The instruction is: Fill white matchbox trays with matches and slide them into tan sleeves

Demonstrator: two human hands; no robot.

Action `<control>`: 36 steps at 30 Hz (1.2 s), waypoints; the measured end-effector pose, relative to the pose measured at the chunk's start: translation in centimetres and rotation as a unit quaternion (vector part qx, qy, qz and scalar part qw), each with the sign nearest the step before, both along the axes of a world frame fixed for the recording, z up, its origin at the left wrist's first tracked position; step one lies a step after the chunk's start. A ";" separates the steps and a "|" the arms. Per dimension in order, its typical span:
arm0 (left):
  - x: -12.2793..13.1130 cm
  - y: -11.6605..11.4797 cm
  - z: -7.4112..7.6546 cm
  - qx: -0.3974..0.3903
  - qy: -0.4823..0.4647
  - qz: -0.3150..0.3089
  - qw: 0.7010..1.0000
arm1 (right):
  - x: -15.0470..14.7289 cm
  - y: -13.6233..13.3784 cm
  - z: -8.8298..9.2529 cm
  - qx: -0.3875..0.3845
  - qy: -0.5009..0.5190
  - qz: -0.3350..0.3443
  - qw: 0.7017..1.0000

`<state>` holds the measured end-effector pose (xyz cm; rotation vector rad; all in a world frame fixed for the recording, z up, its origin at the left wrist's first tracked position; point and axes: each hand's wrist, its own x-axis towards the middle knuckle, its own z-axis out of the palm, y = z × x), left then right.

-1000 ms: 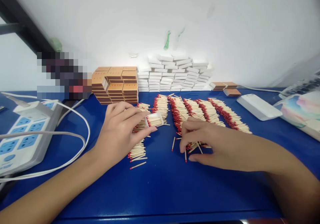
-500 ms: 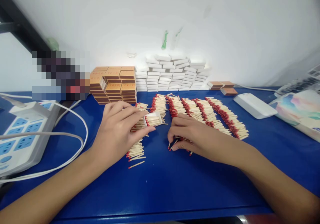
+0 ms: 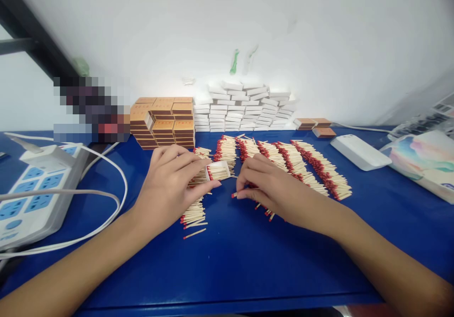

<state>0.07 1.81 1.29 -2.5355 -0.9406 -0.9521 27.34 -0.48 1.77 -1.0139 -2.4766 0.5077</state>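
Note:
My left hand (image 3: 169, 177) grips a small white matchbox tray (image 3: 207, 173) between thumb and fingers, tilted above the matches. Inside it lie several red-headed matches (image 3: 219, 171). Just to the right, my right hand (image 3: 271, 189) is closed in a pinch with a match (image 3: 234, 195) between thumb and fingertips, its red head poking out to the left. Whether more matches are in that pinch is hidden by the fingers. Below my left hand a row of loose matches (image 3: 193, 210) runs towards me. More match rows (image 3: 322, 170) spread behind and beyond my right hand.
Brown matchboxes (image 3: 163, 123) are stacked at the back left, beside a pile of white trays (image 3: 244, 107) along the wall. A few matchboxes (image 3: 312, 124), a white device (image 3: 358, 151) and a colourful pack (image 3: 425, 161) sit right. A power strip (image 3: 39, 189) with cables lies left.
My right hand has lifted from the end of a match row and moved slightly left and up towards the tray, a match in its fingertips. My left hand keeps holding the tray.

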 end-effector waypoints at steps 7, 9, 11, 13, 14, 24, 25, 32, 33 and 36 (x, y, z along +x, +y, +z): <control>1.0 -1.0 -0.4 -0.029 -0.027 -0.049 0.998 | -1.7 0.0 0.0 0.190 0.054 -0.062 0.978; 1.2 -1.2 -0.4 -0.037 -0.031 -0.058 0.997 | -2.2 -0.1 -0.2 0.213 0.044 -0.060 0.974; 1.3 -1.3 -0.5 -0.040 -0.034 -0.060 0.997 | -2.5 -0.2 -0.3 0.211 0.037 -0.055 0.975; 1.3 -1.3 -0.5 -0.040 -0.035 -0.059 0.997 | -2.4 -0.2 -0.5 0.199 0.045 -0.051 0.978; 1.2 -1.2 -0.5 -0.041 -0.037 -0.058 0.997 | -2.2 -0.1 -0.5 0.195 0.054 -0.053 0.978; 0.1 -0.1 0.2 -0.049 -0.062 0.000 0.997 | -0.7 1.2 -1.2 0.183 0.084 -0.101 0.974; 0.0 0.0 0.3 -0.048 -0.065 0.007 0.997 | -0.8 1.3 -1.4 0.185 0.070 -0.105 0.975; 0.0 0.0 0.4 -0.053 -0.069 0.032 0.996 | -1.2 1.8 -2.5 0.169 -0.064 -0.082 0.980; 0.0 -0.1 0.4 -0.052 -0.067 0.032 0.996 | -1.3 1.8 -2.6 0.165 -0.072 -0.079 0.981; 0.0 -0.1 0.4 -0.050 -0.065 0.033 0.996 | -1.5 2.0 -2.8 0.159 -0.082 -0.077 0.981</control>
